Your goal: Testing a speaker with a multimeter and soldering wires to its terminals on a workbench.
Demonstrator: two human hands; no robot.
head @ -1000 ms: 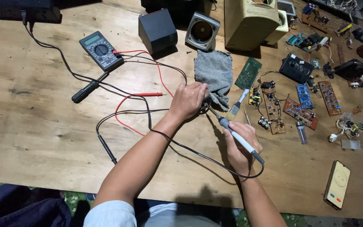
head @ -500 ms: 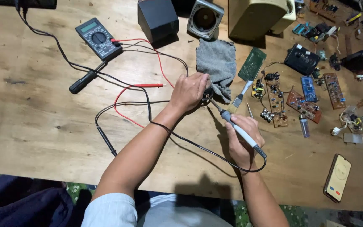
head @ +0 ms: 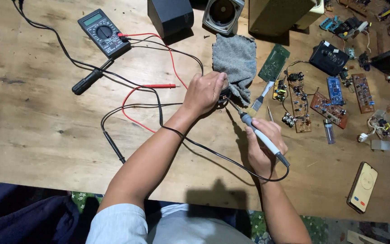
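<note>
One boxy multimeter (head: 104,32) far left on the rough wooden bench (head: 32,113). Left hand (head: 204,92) is wrapped tight around a small dark round part (head: 223,97) mid-table, beside one fuzzy grey cloth (head: 234,63). Right hand (head: 265,147) pinches one slim soldering iron (head: 260,135), tip at the part. About five flat circuit boards (head: 326,108) right.

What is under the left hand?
The left hand covers a small dark part beside the grey cloth; only its edge shows, so its kind cannot be told.

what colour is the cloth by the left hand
Grey, the cloth shows best in the head view.
</note>
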